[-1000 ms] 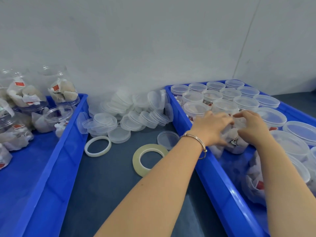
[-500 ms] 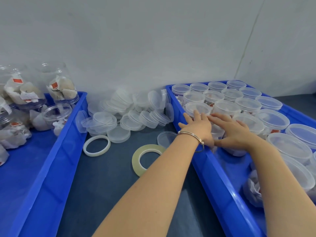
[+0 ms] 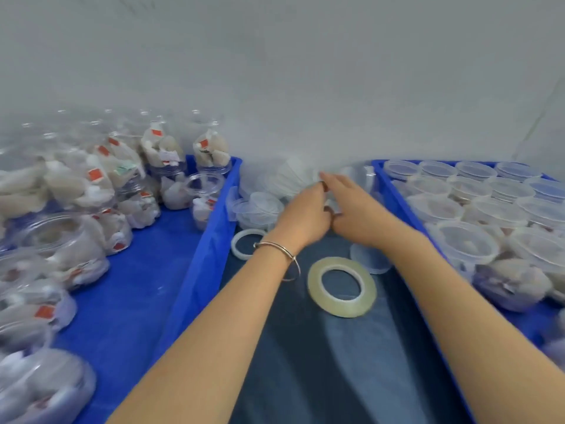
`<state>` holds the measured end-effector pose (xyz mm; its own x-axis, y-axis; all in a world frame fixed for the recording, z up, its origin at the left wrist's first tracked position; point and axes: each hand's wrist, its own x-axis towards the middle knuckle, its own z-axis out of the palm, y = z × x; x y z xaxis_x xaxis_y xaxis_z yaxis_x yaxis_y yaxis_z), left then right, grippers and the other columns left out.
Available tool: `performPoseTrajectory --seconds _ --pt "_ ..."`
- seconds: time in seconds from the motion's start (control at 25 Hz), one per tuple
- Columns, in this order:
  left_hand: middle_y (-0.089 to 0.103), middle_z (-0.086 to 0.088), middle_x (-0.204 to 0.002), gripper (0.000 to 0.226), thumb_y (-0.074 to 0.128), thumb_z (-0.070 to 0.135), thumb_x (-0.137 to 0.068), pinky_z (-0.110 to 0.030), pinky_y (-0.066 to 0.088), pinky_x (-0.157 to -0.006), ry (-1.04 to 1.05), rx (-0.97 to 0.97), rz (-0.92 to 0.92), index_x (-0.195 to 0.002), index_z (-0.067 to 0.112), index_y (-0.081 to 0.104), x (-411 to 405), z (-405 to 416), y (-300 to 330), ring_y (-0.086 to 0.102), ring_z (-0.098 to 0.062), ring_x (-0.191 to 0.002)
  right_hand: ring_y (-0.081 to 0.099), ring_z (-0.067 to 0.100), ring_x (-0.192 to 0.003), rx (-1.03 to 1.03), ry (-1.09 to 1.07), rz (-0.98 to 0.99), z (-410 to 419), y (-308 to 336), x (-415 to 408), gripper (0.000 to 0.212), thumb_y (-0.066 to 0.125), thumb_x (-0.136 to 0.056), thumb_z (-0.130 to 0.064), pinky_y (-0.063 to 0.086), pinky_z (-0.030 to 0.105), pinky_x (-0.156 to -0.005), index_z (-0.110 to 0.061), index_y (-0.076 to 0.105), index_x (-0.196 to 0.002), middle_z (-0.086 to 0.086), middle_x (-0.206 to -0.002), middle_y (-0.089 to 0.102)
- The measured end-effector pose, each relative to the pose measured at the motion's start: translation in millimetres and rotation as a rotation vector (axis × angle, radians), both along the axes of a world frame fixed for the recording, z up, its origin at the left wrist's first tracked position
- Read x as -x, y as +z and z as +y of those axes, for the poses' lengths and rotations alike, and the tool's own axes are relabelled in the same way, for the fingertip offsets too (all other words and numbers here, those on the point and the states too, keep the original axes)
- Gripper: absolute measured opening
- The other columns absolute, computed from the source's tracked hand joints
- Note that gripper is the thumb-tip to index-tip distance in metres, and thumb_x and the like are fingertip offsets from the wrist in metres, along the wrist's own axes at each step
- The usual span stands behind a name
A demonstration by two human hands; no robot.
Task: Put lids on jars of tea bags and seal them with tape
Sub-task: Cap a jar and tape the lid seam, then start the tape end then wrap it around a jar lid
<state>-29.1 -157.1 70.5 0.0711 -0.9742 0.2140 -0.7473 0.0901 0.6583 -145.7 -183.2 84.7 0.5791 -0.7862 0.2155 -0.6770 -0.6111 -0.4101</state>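
Both hands, the left hand [image 3: 305, 214] and right hand [image 3: 356, 206], reach the pile of lids [image 3: 275, 191] with curled fingers, maybe to pick one for a jar.

Wall [image 3: 275, 71]: plain pale grey, evenly lit; a corner seam is perhaps seen at far right.
Work surface [image 3: 321, 362]: covered in dark blue-grey material.

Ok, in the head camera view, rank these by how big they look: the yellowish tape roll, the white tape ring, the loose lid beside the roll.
1. Yellowish tape roll, clearly largest.
2 and 3. White tape ring and loose lid: they look alike, both partly hidden by arms, so unranked.
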Motion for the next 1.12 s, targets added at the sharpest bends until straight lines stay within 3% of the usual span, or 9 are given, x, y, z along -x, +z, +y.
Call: performPoseTrajectory --seconds 0.16,0.32,0.56,0.64,0.72,0.84,0.92,1.04,1.12 --pt "0.058 -0.021 -0.123 0.033 0.049 0.005 -0.089 -0.036 0.042 -0.089 0.272 -0.128 -0.176 -0.121 0.000 0.047 -97 37 -14 0.054 -0.035 -0.115 0.035 0.029 -0.136 -0.144 0.167 -0.144 30 -35 -108 0.070 0.046 -0.081 0.008 0.025 0.029 -0.107 -0.002 0.026 -0.147 0.016 -0.149 0.035" --pt "0.059 -0.013 -0.120 0.036 0.047 0.003 -0.086 -0.043 0.047 -0.089 0.486 0.040 -0.017 -0.121 0.007 0.050 -163 54 -24 0.055 -0.031 -0.110 0.050 0.033 -0.106 -0.185 0.269 -0.310 51 -59 -177 0.036 0.046 -0.086 0.003 0.037 0.042 -0.098 0.001 0.052 -0.121 0.018 -0.113 0.060" --pt "0.014 -0.027 -0.154 0.070 0.048 0.022 -0.097 -0.053 0.032 -0.109 0.429 -0.307 -0.088 -0.151 0.042 0.008 -212 9 -44 0.028 -0.047 -0.137 -0.012 0.032 -0.146 -0.229 0.057 -0.034 44 -65 -215 0.062 0.050 -0.092 -0.015 0.004 0.040 -0.118 -0.005 0.022 -0.146 0.008 -0.159 0.005" --pt "-0.001 -0.025 -0.157 0.063 0.044 0.027 -0.101 -0.055 0.026 -0.113 0.408 -0.314 -0.108 -0.151 0.044 0.009 -211 -15 -47 0.020 -0.048 -0.141 -0.016 0.028 -0.146 -0.255 0.044 -0.058 42 -68 -215 0.066 0.051 -0.091 -0.012 0.008 0.040 -0.118 -0.006 0.018 -0.148 0.004 -0.160 0.002" --pt "0.010 -0.025 -0.156 0.048 0.046 0.025 -0.100 -0.053 0.031 -0.110 0.443 -0.324 -0.089 -0.145 0.030 0.031 -212 -29 -52 0.031 -0.045 -0.136 -0.018 0.024 -0.146 -0.295 0.018 -0.106 43 -72 -214 0.068 0.050 -0.091 -0.008 0.015 0.042 -0.119 -0.007 0.015 -0.149 0.001 -0.161 0.000" --pt "0.060 -0.023 -0.115 0.020 0.064 0.025 -0.091 -0.043 0.044 -0.095 0.528 -0.076 0.021 -0.092 0.006 0.060 -208 -29 -56 0.056 -0.030 -0.103 -0.019 0.022 -0.146 -0.289 0.011 -0.134 40 -72 -217 0.074 0.051 -0.092 -0.010 0.019 0.042 -0.118 -0.009 0.006 -0.152 -0.001 -0.161 -0.004" --pt "0.055 -0.021 -0.101 0.031 0.072 0.028 -0.085 -0.032 0.045 -0.088 0.615 0.164 0.161 -0.068 0.010 0.053 -196 -17 -50 0.053 -0.020 -0.085 -0.016 0.020 -0.146 -0.322 0.083 -0.258 43 -72 -213 0.074 0.048 -0.095 -0.012 0.011 0.034 -0.119 -0.011 0.001 -0.153 0.001 -0.161 -0.006" --pt "0.042 -0.020 -0.115 0.031 0.077 0.023 -0.081 -0.001 0.029 -0.084 0.730 0.613 0.243 -0.070 0.002 0.057 -173 -5 -23 0.049 -0.024 -0.108 0.001 0.014 -0.147 -0.337 0.170 -0.568 43 -76 -176 0.058 0.038 -0.101 -0.014 0.010 0.007 -0.105 -0.012 0.012 -0.152 0.003 -0.161 0.004" --pt "0.040 -0.020 -0.120 0.031 0.079 0.023 -0.078 -0.001 0.027 -0.091 0.731 0.792 0.295 -0.069 0.002 0.059 -153 -2 -1 0.045 -0.030 -0.120 0.018 0.021 -0.144 -0.116 0.043 -0.577 30 -90 -133 0.052 0.041 -0.097 -0.008 0.019 0.012 -0.105 -0.004 0.029 -0.147 0.008 -0.157 0.017"
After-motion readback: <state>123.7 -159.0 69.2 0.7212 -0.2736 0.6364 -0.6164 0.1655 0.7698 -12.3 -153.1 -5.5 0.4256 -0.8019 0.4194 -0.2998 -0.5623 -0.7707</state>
